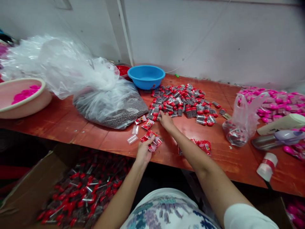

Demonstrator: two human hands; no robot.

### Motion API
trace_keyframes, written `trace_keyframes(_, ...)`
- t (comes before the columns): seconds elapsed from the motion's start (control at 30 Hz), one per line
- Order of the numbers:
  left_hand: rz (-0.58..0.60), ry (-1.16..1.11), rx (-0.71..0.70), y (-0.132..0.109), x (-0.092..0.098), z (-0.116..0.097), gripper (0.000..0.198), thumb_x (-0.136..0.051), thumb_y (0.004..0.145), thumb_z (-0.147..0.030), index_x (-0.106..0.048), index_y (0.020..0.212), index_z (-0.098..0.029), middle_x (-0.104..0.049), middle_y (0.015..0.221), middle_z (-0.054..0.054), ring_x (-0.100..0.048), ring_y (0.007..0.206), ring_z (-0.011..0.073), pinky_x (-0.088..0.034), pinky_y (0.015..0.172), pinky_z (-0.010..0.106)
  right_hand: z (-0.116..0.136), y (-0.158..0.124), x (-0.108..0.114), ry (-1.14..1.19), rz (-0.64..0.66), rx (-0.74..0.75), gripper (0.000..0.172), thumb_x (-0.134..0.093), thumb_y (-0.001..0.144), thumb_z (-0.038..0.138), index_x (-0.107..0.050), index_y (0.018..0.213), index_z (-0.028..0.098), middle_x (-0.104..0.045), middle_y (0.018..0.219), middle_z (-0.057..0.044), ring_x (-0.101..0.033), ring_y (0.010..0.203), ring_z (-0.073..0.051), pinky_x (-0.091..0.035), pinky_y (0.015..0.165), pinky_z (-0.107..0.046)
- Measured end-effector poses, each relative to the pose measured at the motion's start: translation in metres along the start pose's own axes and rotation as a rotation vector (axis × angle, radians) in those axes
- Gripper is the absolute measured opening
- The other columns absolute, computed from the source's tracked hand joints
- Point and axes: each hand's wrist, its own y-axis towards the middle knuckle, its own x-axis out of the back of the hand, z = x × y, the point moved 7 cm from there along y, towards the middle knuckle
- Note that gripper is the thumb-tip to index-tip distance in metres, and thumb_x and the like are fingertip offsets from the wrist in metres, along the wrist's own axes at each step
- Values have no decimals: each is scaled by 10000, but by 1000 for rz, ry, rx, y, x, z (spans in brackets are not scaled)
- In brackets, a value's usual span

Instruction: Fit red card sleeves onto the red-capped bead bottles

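Note:
My left hand (pixel 143 152) is closed round a red printed packet (pixel 153 145) with clear parts, thumb on top, at the table's front edge. My right hand (pixel 166 121) reaches forward to the near left edge of a heap of small clear tubes (pixel 177 99) with red caps and dark beads inside. Its fingers are bent together on one red-capped tube (pixel 158 117), partly hidden by them. Between the hands and a bag lie more red packets (pixel 147 124) and two empty clear tubes (pixel 132 139). Under my right forearm are further red packets (pixel 204 147).
A knotted clear bag of dark beads (pixel 111 108) stands left, a blue basin (pixel 146 77) behind. Below the table is a carton (pixel 26 187) of red-capped tubes. Rightward are a small plastic bag (pixel 238 127), a bottle (pixel 269 141), a roll (pixel 268 165) and pink items (pixel 276 103).

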Motion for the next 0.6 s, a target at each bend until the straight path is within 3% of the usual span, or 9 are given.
trace_keyframes(0.13, -55, -23, 58, -2, 8, -3, 122, -726, 642, -23, -657, 691, -111, -685, 632, 27, -643, 542, 133, -557, 617, 266, 0, -9, -5, 6, -11, -37, 510, -537, 847, 198, -422, 1342, 164, -527, 1241, -185, -557, 1077, -297, -415, 898, -389)
trace_keyframes(0.23, -74, -79, 139, -2, 10, -1, 104, -679, 701, -14, -645, 692, -111, -675, 623, 30, -643, 540, 129, -559, 607, 257, -5, -34, 4, 30, -37, -32, 507, -512, 821, 141, -429, 1322, 135, -541, 1220, -174, -552, 1067, -275, -423, 900, -381)
trace_keyframes(0.3, -81, -134, 172, -2, 10, 0, 126, -642, 733, -1, -628, 686, -117, -669, 619, 27, -645, 543, 129, -561, 593, 254, -4, -65, 10, 140, -64, 31, 466, -491, 837, 178, -453, 1301, 172, -572, 1171, -117, -566, 1015, -230, -445, 883, -352)
trace_keyframes(0.43, -74, -201, 188, -3, 5, 6, 154, -581, 782, 2, -608, 688, -118, -657, 603, 21, -638, 524, 125, -564, 575, 254, 0, -144, 19, 693, -93, 180, 399, -527, 848, 275, -517, 1245, 234, -611, 1072, -52, -590, 887, -191, -486, 813, -339)
trace_keyframes(0.53, -77, -209, 176, -6, 0, 11, 168, -564, 792, 9, -609, 683, -112, -662, 603, 23, -633, 511, 109, -555, 574, 221, 2, -187, 21, 760, -136, 192, 382, -565, 840, 262, -552, 1221, 259, -597, 1080, -47, -576, 968, -200, -467, 864, -342)
trace_keyframes(0.6, -74, -194, 166, -9, -5, 15, 165, -570, 788, 9, -617, 683, -109, -668, 606, 25, -634, 509, 103, -546, 564, 198, 3, -200, 23, 735, -184, 195, 379, -570, 836, 235, -563, 1213, 268, -589, 1074, -46, -566, 996, -202, -458, 882, -344)
